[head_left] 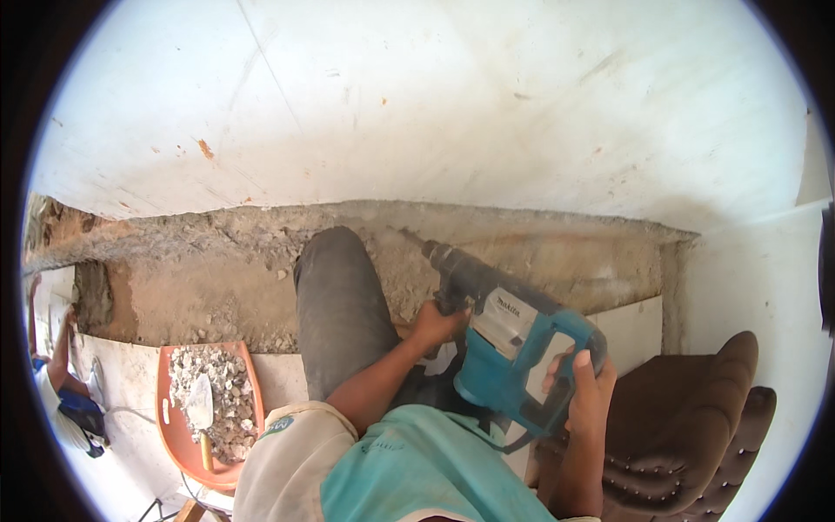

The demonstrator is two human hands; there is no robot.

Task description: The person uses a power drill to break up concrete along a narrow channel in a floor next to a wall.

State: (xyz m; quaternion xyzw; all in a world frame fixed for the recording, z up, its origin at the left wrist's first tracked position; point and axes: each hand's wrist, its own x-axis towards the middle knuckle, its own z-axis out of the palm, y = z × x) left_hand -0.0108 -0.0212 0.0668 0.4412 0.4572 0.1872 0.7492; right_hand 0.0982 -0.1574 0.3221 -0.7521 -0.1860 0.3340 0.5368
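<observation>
A teal and black rotary hammer drill [513,348] fills the lower middle, its bit [416,239] angled into the broken concrete strip [191,274] along the foot of the white wall [417,104], where haze hides the tip. My left hand [439,324] is closed round the front side handle. My right hand [584,383] grips the rear loop handle. My bent left knee [339,270], in dark trousers, is beside the bit, nearly against the strip.
An orange tray [163,391] of rubble with a trowel [200,409] lies left of me on white tiles [122,400]. Another person [61,391] crouches at the far left, hands near the tile edge. A brown tufted cushioned seat [670,435] stands on my right against the wall.
</observation>
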